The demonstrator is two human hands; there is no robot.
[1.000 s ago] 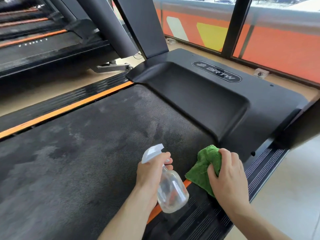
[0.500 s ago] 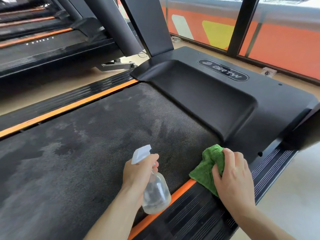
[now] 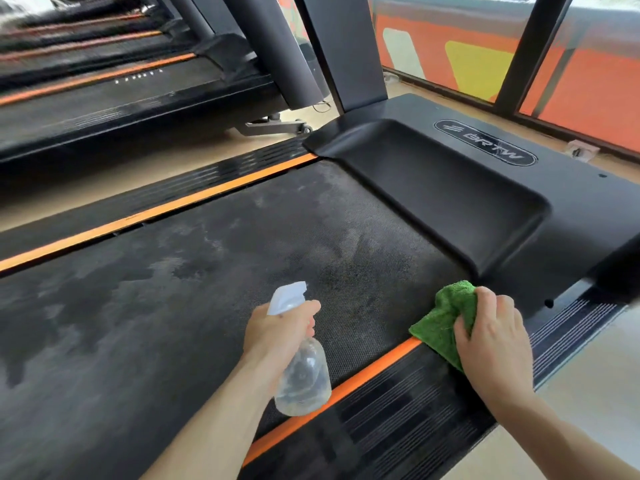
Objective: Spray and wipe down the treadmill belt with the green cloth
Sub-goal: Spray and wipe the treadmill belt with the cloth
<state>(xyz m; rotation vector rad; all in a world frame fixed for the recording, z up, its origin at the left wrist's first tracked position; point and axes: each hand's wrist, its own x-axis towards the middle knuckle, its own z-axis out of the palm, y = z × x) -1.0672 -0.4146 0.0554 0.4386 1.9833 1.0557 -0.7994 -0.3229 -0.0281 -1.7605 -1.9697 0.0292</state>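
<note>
Over belt [image 3: 207,289]: left hand [image 3: 277,336] grips near-empty spray bottle [image 3: 303,379]

Left hand [image 3: 280,327] fingers curled in a grip, right hand [image 3: 493,336] palm-down, fingers bent, forearms extended

On the black motor cover [image 3: 519,188] at the front of the treadmill sits an oval badge [image 3: 485,143] with pale lettering that seems to read "BRTW", a few slanted stripes ahead of the letters. The neighbouring treadmill [image 3: 104,95] carries a short row of small white marks along its side rail, too blurred to read. No other writing can be made out.
</note>
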